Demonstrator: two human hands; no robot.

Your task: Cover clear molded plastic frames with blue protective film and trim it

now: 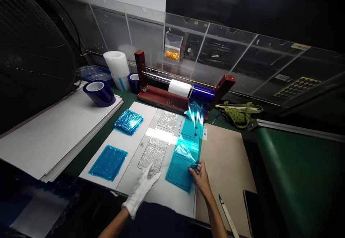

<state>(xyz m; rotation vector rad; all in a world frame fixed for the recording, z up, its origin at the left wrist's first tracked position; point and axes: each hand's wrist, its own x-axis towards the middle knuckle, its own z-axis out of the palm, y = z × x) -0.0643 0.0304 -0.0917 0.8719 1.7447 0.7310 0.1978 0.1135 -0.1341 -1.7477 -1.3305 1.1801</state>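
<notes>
The bare right hand pinched the near end of a strip of blue film between thumb and fingertips, fingers curled closed on its edge; the strip ran away from that hand, up and forward, to the blue roll on the wooden dispenser stand at the back of the bench. Under the strip, just left of the right hand, a blue-covered piece lay on the grey work plate. The left hand, in a white glove, rested flat and open on that plate with fingers spread, holding nothing, its fingertips touching the nearest of the clear textured pieces, and it lay just beside the film strip's left edge. Counted: one white roll and one blue roll sat on the dispenser bar; two loose blue tape rolls, a larger one on the white boards and a smaller one behind it; two stacks of blue film pieces on the left, one farther and one nearer; one knife lay on the brown board, near the right forearm
</notes>
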